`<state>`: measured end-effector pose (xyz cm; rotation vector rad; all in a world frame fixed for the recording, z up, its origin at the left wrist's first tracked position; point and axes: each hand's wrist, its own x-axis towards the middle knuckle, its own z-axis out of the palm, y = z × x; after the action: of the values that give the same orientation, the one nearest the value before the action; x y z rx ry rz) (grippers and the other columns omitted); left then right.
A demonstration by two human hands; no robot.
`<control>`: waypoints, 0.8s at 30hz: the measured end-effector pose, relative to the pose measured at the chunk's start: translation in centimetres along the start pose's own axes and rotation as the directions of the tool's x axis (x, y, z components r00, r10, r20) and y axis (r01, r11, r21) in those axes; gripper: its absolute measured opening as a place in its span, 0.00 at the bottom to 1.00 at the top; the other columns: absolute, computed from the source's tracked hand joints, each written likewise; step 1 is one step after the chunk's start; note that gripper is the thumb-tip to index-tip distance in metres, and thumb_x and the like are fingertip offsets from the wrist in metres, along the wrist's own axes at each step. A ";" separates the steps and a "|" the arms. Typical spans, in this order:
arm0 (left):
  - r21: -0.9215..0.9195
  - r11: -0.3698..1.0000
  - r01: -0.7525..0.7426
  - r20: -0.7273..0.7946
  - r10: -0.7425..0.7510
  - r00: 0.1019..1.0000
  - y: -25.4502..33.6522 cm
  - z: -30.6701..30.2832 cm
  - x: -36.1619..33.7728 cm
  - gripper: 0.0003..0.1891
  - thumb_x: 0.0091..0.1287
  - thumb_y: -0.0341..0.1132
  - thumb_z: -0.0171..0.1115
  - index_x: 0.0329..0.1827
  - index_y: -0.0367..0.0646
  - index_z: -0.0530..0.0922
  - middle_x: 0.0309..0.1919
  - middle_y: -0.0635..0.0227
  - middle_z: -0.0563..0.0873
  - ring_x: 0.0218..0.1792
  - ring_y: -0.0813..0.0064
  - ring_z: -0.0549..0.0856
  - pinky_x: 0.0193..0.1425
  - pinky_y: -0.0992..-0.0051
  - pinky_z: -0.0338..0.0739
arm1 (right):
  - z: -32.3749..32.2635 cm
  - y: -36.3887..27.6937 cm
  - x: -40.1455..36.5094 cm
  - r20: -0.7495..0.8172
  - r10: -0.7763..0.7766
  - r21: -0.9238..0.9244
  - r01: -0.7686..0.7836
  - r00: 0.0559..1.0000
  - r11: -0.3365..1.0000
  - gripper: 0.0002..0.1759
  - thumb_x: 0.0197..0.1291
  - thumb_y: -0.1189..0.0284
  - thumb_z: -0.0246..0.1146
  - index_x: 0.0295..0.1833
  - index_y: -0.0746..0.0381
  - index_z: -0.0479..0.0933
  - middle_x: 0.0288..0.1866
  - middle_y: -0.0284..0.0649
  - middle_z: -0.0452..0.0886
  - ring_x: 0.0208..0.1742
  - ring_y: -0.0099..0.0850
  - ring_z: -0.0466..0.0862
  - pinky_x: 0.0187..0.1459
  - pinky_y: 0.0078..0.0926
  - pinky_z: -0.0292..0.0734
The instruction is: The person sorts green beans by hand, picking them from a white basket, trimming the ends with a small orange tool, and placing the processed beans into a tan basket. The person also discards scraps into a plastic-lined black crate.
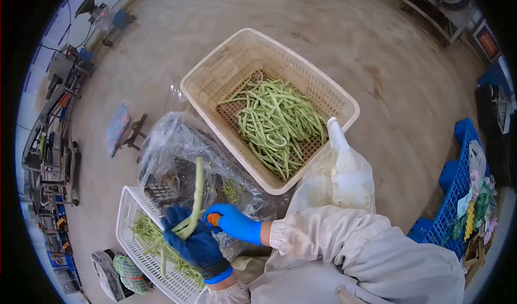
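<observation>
My left hand, in a dark blue glove, is closed around a small bunch of long green beans whose ends stick up past the fingers. Close beside it, my right hand in a bright blue glove grips an orange-handled tool; its working end is hidden. Under my left hand, a white basket holds more long green beans. Ahead lies a large beige crate with a heap of long beans inside. Clear plastic sheeting with small green scraps on it lies between the two containers.
A low stool stands left of the plastic. Bundled cloths lie at the lower left. A blue plastic pallet with bags on it is at the right. Equipment lines the left wall, and a metal table stands far right.
</observation>
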<state>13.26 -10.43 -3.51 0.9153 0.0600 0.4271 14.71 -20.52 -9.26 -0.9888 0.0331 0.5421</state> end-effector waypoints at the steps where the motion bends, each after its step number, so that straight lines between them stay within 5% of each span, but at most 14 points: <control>1: -0.088 0.996 0.015 0.034 -0.012 0.999 0.5 0.2 0.3 0.24 0.73 0.44 0.45 0.66 0.39 0.64 0.64 0.53 0.69 0.66 0.59 0.68 0.72 0.59 0.59 | -0.8 1.2 0.4 -0.005 0.002 0.002 -0.002 1.000 1.000 0.10 0.61 0.77 0.53 0.45 0.64 0.78 0.35 0.38 0.80 0.34 0.25 0.78 0.37 0.24 0.75; 3: -0.107 0.994 -0.002 -0.097 -0.009 0.995 1.0 3.1 1.3 0.24 0.73 0.44 0.45 0.66 0.39 0.64 0.66 0.53 0.67 0.67 0.58 0.66 0.72 0.58 0.58 | -2.2 3.1 1.1 -0.214 -0.099 -0.150 0.068 0.972 0.986 0.08 0.60 0.75 0.54 0.40 0.64 0.78 0.32 0.44 0.80 0.30 0.30 0.78 0.34 0.29 0.75; 7: -0.018 0.993 0.115 0.158 -0.111 0.981 -1.4 7.9 4.6 0.21 0.73 0.40 0.45 0.64 0.40 0.66 0.61 0.55 0.72 0.63 0.63 0.71 0.70 0.61 0.61 | -2.9 3.4 1.4 -0.205 -0.065 -0.164 0.031 0.977 0.986 0.08 0.58 0.76 0.54 0.40 0.65 0.77 0.32 0.45 0.81 0.31 0.31 0.80 0.34 0.30 0.75; 8: 0.306 0.947 0.102 0.214 -0.173 0.961 -3.0 9.3 4.8 0.18 0.73 0.37 0.46 0.62 0.40 0.67 0.55 0.58 0.75 0.56 0.67 0.75 0.65 0.65 0.67 | -2.9 3.4 1.7 -0.211 -0.080 -0.175 0.043 0.974 0.984 0.08 0.57 0.75 0.54 0.40 0.65 0.77 0.32 0.45 0.81 0.32 0.32 0.80 0.34 0.31 0.75; 9: 0.230 0.948 0.220 0.391 -0.297 0.871 -4.9 9.7 5.6 0.17 0.72 0.34 0.47 0.61 0.40 0.67 0.51 0.61 0.76 0.51 0.70 0.76 0.59 0.69 0.71 | -2.7 3.5 1.9 -0.218 -0.094 -0.186 0.054 0.971 0.981 0.09 0.57 0.75 0.55 0.40 0.65 0.77 0.32 0.46 0.81 0.33 0.33 0.81 0.35 0.32 0.75; 10: 0.559 0.827 0.062 0.391 -0.330 0.859 -6.9 9.2 5.4 0.19 0.71 0.33 0.48 0.63 0.39 0.66 0.53 0.61 0.75 0.54 0.68 0.75 0.58 0.68 0.71 | -3.5 6.8 3.2 -0.148 -0.247 -0.321 0.189 0.958 0.928 0.10 0.55 0.74 0.55 0.41 0.65 0.77 0.34 0.50 0.82 0.34 0.41 0.82 0.36 0.36 0.76; 11: 0.557 0.828 0.064 0.385 -0.326 0.864 -7.1 8.5 5.5 0.19 0.71 0.33 0.48 0.63 0.39 0.66 0.53 0.61 0.75 0.54 0.68 0.75 0.58 0.68 0.71 | -3.7 6.9 3.5 -0.143 -0.242 -0.324 0.185 0.960 0.928 0.10 0.55 0.74 0.55 0.41 0.65 0.77 0.34 0.50 0.82 0.34 0.41 0.82 0.36 0.36 0.76; 13: 0.700 0.713 -0.019 0.537 -0.509 0.672 -6.1 6.1 5.8 0.21 0.71 0.35 0.49 0.65 0.40 0.64 0.58 0.60 0.72 0.56 0.64 0.73 0.61 0.66 0.68 | -4.0 7.2 4.4 -0.027 -0.521 -0.684 0.365 0.853 0.632 0.11 0.54 0.73 0.56 0.42 0.65 0.77 0.37 0.53 0.81 0.36 0.49 0.82 0.37 0.41 0.76; 15: 0.810 0.582 -0.080 0.403 -0.451 0.796 -2.8 2.4 6.2 0.22 0.71 0.38 0.47 0.66 0.41 0.64 0.63 0.59 0.69 0.61 0.60 0.70 0.66 0.62 0.63 | -4.7 4.5 3.0 -0.076 -0.263 -0.636 0.156 0.962 0.756 0.19 0.57 0.75 0.54 0.55 0.62 0.72 0.48 0.54 0.77 0.47 0.46 0.78 0.46 0.41 0.73; 17: 0.306 0.899 0.315 0.207 -0.385 0.899 3.8 -2.7 6.7 0.23 0.72 0.41 0.47 0.67 0.42 0.63 0.66 0.60 0.67 0.64 0.60 0.68 0.69 0.61 0.60 | -4.3 1.3 1.6 0.004 0.000 -0.546 0.002 1.000 0.838 0.28 0.59 0.78 0.51 0.67 0.61 0.63 0.61 0.54 0.70 0.58 0.44 0.74 0.56 0.40 0.69; 18: 0.300 0.901 0.314 0.053 -0.344 0.937 6.8 -6.4 6.7 0.22 0.72 0.41 0.46 0.67 0.42 0.64 0.66 0.60 0.67 0.66 0.60 0.66 0.71 0.61 0.58 | -4.9 1.9 1.8 0.198 -0.333 -0.839 0.335 0.922 0.429 0.31 0.57 0.78 0.53 0.69 0.60 0.61 0.62 0.54 0.69 0.61 0.49 0.71 0.60 0.42 0.66; 19: 0.484 0.854 0.190 -0.013 -0.209 0.978 10.1 -10.9 6.3 0.22 0.72 0.41 0.46 0.65 0.42 0.65 0.66 0.60 0.67 0.64 0.60 0.68 0.70 0.61 0.59 | -4.5 2.3 1.9 0.221 -0.325 -0.899 0.321 0.919 0.298 0.29 0.56 0.77 0.56 0.66 0.61 0.65 0.63 0.53 0.69 0.63 0.52 0.67 0.64 0.44 0.62; 23: 0.435 0.876 0.206 -0.303 -0.073 0.950 20.9 -29.9 2.0 0.21 0.70 0.30 0.47 0.66 0.39 0.62 0.64 0.58 0.67 0.62 0.60 0.71 0.66 0.65 0.67 | -3.0 2.9 1.1 0.405 -0.256 -0.880 0.450 0.878 0.151 0.22 0.54 0.73 0.60 0.56 0.64 0.73 0.59 0.53 0.72 0.57 0.50 0.72 0.57 0.45 0.67; 24: 0.809 0.570 0.145 -0.189 0.019 0.982 21.6 -33.8 0.3 0.20 0.70 0.31 0.48 0.65 0.38 0.64 0.61 0.60 0.70 0.61 0.60 0.72 0.65 0.64 0.68 | -2.8 3.3 1.1 0.432 -0.239 -0.868 0.473 0.869 0.149 0.22 0.54 0.73 0.60 0.56 0.64 0.73 0.59 0.53 0.72 0.57 0.50 0.72 0.57 0.45 0.67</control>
<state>-1.44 26.70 -7.37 1.8090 0.4996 0.4090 14.78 -20.90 -13.67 -2.1244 -0.8461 0.1197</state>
